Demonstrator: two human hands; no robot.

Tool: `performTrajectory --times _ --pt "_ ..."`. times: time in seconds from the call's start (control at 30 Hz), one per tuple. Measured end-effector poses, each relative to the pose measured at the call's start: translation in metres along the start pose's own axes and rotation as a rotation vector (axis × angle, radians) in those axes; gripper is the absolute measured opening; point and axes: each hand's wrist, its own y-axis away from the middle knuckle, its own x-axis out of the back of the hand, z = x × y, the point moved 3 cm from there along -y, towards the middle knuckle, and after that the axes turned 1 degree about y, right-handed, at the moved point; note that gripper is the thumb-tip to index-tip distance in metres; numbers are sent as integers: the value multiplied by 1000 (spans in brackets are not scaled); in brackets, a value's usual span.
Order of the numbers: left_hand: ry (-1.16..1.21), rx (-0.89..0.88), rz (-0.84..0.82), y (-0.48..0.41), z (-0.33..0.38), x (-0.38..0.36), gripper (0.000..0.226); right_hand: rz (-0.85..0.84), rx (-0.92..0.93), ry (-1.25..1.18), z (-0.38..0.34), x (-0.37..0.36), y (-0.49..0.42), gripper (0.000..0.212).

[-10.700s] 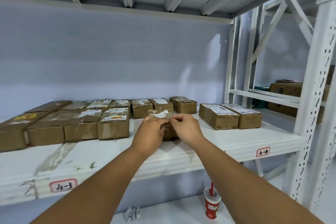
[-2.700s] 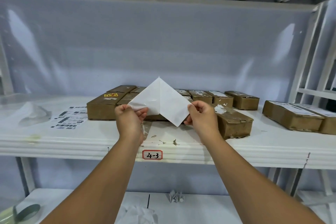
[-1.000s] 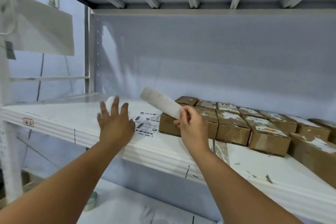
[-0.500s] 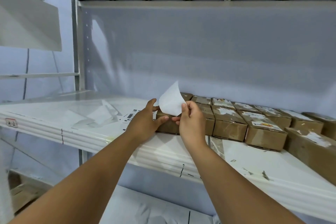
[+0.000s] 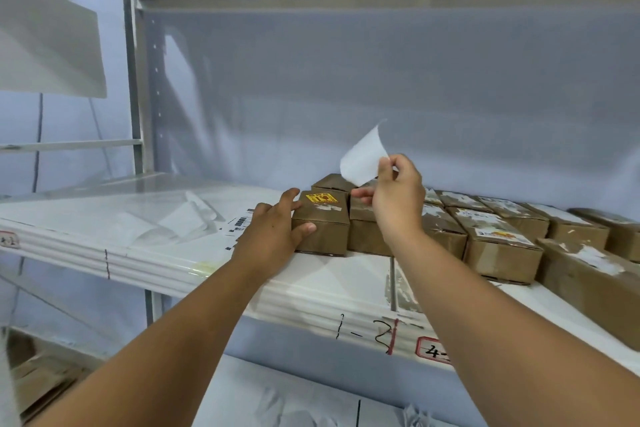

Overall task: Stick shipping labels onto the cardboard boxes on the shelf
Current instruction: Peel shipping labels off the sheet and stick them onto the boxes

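Left hand (image 5: 273, 232) clasps the end box (image 5: 323, 224), thumb on its front; right hand (image 5: 398, 199), at the box's 1 o'clock, pinches a curled label (image 5: 363, 158)

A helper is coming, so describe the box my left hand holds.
On the white shelf, find the row of brown cardboard boxes. The box sits at its left front end, held by the left hand. Its top alone carries a yellow sticker.
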Motion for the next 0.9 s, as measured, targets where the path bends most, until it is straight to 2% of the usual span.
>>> performTrajectory --times 0.07,0.17,0.3,0.4,0.5,0.57,0.63,0.7,0.8,0.83,0.9 --pt "-39 -28 -2 3 3 0 58 -35 45 37 6 2 8 18" --pt "-170 -50 -12 6 7 1 59 5 32 16 15 6 16 18" --pt "-400 -71 187 13 20 8 45 57 -22 11 16 18 26 17" --pt "-357 -38 151 15 21 7 26 54 -25 63 8 33 34 16" --pt "-287 -21 46 15 15 6 24 45 -12 83 0 48 41 16" --pt "-236 -32 62 19 21 7 25 44 3 104 -3 59 45 15" --pt "-69 -21 158 26 41 11 23 41 14 162 -6 70 47 16" --pt "283 60 216 34 75 13 17 68 26 213 -9 79 50 18" --pt "1050 273 43 39 128 2 26 117 71 178 -11 85 54 17" --pt "1192 322 4 38 141 -3 28 127 100 175 -11 86 56 16" --pt "1332 367 -32 36 161 -12 37 134 137 185 -11 91 60 17"
